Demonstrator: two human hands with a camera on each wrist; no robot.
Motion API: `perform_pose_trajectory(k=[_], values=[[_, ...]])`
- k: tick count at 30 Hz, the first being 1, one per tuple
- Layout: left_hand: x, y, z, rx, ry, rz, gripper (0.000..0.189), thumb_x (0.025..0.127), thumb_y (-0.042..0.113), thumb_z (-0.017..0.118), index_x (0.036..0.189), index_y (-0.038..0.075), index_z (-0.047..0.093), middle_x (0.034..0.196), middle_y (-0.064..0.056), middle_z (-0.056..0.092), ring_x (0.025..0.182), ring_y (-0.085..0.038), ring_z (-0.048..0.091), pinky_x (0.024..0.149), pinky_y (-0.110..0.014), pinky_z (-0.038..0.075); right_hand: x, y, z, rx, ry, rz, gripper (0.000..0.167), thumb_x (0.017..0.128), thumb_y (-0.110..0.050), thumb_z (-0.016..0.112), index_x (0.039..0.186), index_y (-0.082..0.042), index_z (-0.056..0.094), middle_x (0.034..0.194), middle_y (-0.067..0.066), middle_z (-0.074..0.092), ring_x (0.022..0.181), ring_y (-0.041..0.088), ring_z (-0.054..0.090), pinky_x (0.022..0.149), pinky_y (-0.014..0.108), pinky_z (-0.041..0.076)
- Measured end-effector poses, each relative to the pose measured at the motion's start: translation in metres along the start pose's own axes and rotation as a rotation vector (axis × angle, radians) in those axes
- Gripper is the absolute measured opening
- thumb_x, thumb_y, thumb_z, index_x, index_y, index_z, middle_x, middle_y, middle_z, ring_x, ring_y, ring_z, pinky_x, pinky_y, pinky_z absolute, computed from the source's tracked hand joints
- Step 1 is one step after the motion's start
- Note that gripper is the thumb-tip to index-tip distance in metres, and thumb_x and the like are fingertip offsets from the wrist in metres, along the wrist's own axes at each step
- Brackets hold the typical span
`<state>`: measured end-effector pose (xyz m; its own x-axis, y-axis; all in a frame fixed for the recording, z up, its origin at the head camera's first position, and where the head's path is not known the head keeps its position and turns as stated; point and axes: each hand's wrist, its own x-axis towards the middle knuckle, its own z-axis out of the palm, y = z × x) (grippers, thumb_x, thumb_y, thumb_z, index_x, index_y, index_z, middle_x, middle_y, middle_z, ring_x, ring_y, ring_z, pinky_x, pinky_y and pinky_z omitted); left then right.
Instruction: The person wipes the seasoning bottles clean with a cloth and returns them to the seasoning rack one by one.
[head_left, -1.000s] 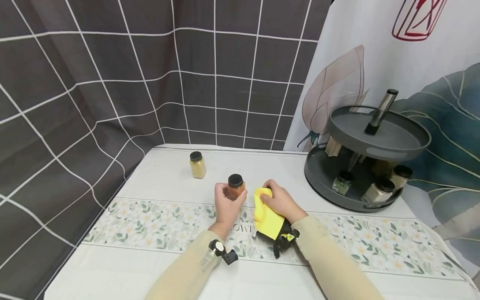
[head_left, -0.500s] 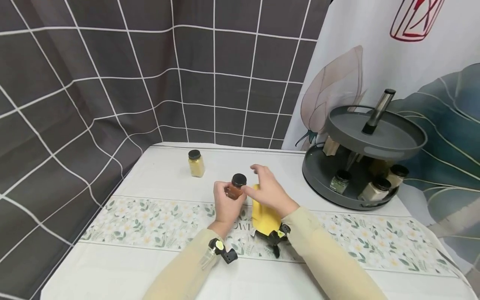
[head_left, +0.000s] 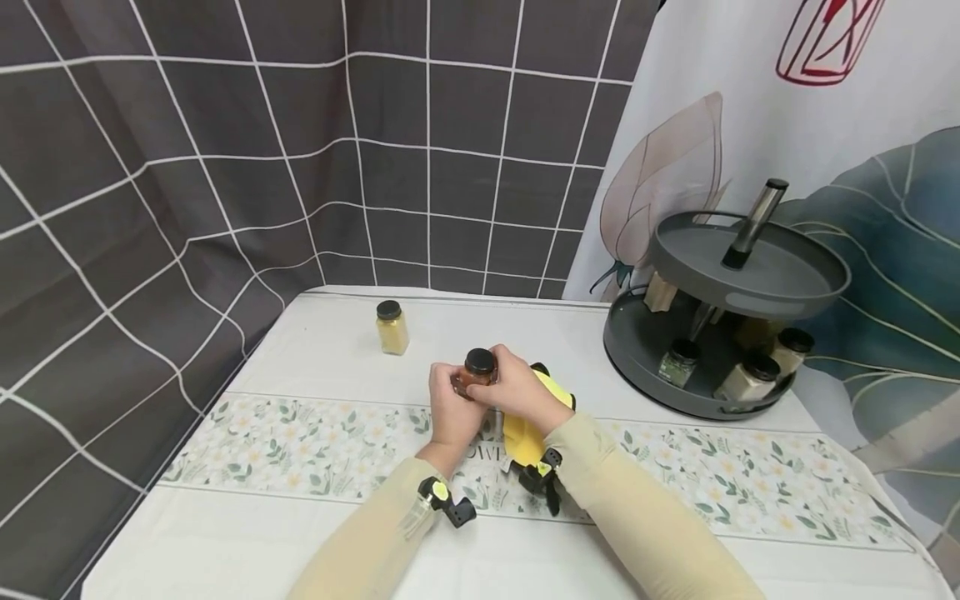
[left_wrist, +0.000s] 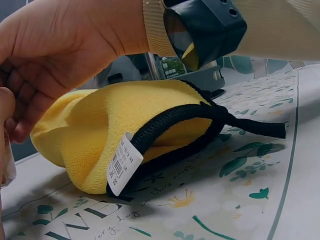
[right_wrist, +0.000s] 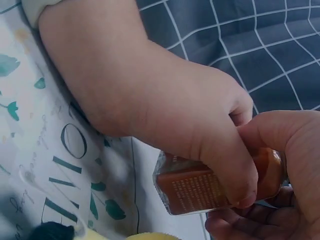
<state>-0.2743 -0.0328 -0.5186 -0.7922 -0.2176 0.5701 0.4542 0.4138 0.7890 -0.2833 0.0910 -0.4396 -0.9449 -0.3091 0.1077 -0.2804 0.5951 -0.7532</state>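
A small glass spice jar point(head_left: 477, 373) with a black lid and reddish-brown contents is held just above the table, upright in the head view. My left hand point(head_left: 452, 410) grips it from the left. From the other side my right hand point(head_left: 523, 392) holds it too, thumb across its front. In the right wrist view, printed lettering shows on the jar point(right_wrist: 192, 190) below the left thumb. Beneath my right hand and wrist lies a fleecy yellow mitt point(left_wrist: 120, 117) with black trim, its cuff gaping and a white tag point(left_wrist: 125, 162) sticking out.
Farther back on the left stands a jar of pale yellow powder point(head_left: 392, 329). A grey two-tier turntable point(head_left: 750, 271) is at the right, with several jars on its lower tier. A floral runner point(head_left: 300, 446) crosses the white table point(head_left: 330, 367); a dark grid curtain hangs behind.
My right hand has let go of the yellow mitt and moved left onto the jar, its fingers first spread and now closed round it. The left hand keeps its hold.
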Motion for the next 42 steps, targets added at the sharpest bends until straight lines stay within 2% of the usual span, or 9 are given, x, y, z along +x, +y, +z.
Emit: perform_pose_trajectory(k=[6, 10, 14, 19, 24, 29, 33, 36, 42], values=[[-0.001, 0.001, 0.000, 0.010, -0.061, -0.021, 0.050, 0.076, 0.010, 0.081, 0.111, 0.007, 0.045, 0.107, -0.008, 0.046, 0.092, -0.018, 0.049, 0.072, -0.027, 0.049, -0.002, 0.001, -0.002, -0.069, 0.049, -0.016, 0.044, 0.079, -0.025, 0.080, 0.109, -0.001, 0.057, 0.092, 0.008, 0.066, 0.079, 0.020, 0.063, 0.073, 0.035, 0.057], [-0.001, -0.001, 0.001, 0.034, -0.108, -0.017, 0.061, 0.077, 0.018, 0.084, 0.122, 0.008, 0.043, 0.113, -0.008, 0.048, 0.097, -0.022, 0.049, 0.076, -0.030, 0.049, -0.001, 0.005, -0.013, -0.069, 0.108, -0.004, 0.046, 0.078, -0.026, 0.080, 0.109, -0.001, 0.059, 0.092, 0.009, 0.067, 0.080, 0.022, 0.063, 0.075, 0.036, 0.057], [-0.002, -0.003, 0.003, 0.027, -0.117, -0.004, 0.071, 0.076, 0.022, 0.088, 0.127, 0.006, 0.042, 0.116, -0.011, 0.048, 0.101, -0.026, 0.048, 0.082, -0.034, 0.047, 0.004, 0.010, -0.041, -0.031, 0.193, 0.035, 0.047, 0.079, -0.025, 0.079, 0.112, 0.000, 0.057, 0.096, 0.013, 0.067, 0.084, 0.026, 0.062, 0.075, 0.039, 0.056], [-0.003, -0.003, 0.003, 0.006, -0.142, -0.033, 0.068, 0.078, 0.021, 0.086, 0.128, 0.006, 0.042, 0.116, -0.010, 0.047, 0.101, -0.024, 0.047, 0.086, -0.035, 0.045, 0.011, 0.021, -0.086, -0.035, 0.330, 0.099, 0.053, 0.085, -0.028, 0.076, 0.122, 0.001, 0.053, 0.103, 0.017, 0.065, 0.090, 0.032, 0.063, 0.074, 0.042, 0.053], [-0.005, -0.002, 0.002, 0.021, -0.176, -0.067, 0.065, 0.081, 0.023, 0.083, 0.129, 0.006, 0.042, 0.116, -0.010, 0.047, 0.102, -0.024, 0.047, 0.087, -0.035, 0.046, 0.016, 0.043, -0.125, -0.082, 0.472, 0.173, 0.056, 0.089, -0.030, 0.070, 0.128, 0.005, 0.049, 0.113, 0.023, 0.062, 0.105, 0.038, 0.060, 0.088, 0.052, 0.053], [-0.004, -0.003, 0.003, 0.032, -0.190, -0.077, 0.063, 0.082, 0.024, 0.081, 0.129, 0.006, 0.043, 0.115, -0.009, 0.047, 0.102, -0.024, 0.047, 0.088, -0.035, 0.046, 0.018, 0.063, -0.151, -0.107, 0.575, 0.255, 0.060, 0.091, -0.031, 0.062, 0.132, 0.008, 0.044, 0.123, 0.028, 0.054, 0.114, 0.042, 0.054, 0.101, 0.055, 0.047], [-0.004, -0.002, 0.004, 0.033, -0.185, -0.065, 0.062, 0.082, 0.024, 0.081, 0.128, 0.005, 0.044, 0.114, -0.009, 0.048, 0.101, -0.024, 0.047, 0.087, -0.035, 0.046, 0.019, 0.076, -0.157, -0.144, 0.640, 0.309, 0.061, 0.094, -0.030, 0.057, 0.137, 0.011, 0.040, 0.130, 0.034, 0.048, 0.121, 0.049, 0.049, 0.107, 0.057, 0.041], [-0.004, -0.001, 0.003, 0.027, -0.178, -0.060, 0.060, 0.081, 0.023, 0.081, 0.126, 0.005, 0.045, 0.112, -0.009, 0.048, 0.100, -0.025, 0.048, 0.086, -0.035, 0.046, 0.020, 0.083, -0.157, -0.209, 0.651, 0.352, 0.064, 0.097, -0.030, 0.054, 0.139, 0.015, 0.036, 0.133, 0.038, 0.044, 0.126, 0.054, 0.043, 0.111, 0.059, 0.035], [-0.004, -0.002, 0.002, 0.014, -0.180, -0.059, 0.059, 0.081, 0.021, 0.080, 0.125, 0.004, 0.045, 0.112, -0.011, 0.049, 0.100, -0.025, 0.048, 0.086, -0.036, 0.046, 0.019, 0.099, -0.154, -0.243, 0.610, 0.417, 0.068, 0.099, -0.025, 0.052, 0.142, 0.021, 0.027, 0.138, 0.042, 0.036, 0.128, 0.057, 0.037, 0.112, 0.062, 0.029]])
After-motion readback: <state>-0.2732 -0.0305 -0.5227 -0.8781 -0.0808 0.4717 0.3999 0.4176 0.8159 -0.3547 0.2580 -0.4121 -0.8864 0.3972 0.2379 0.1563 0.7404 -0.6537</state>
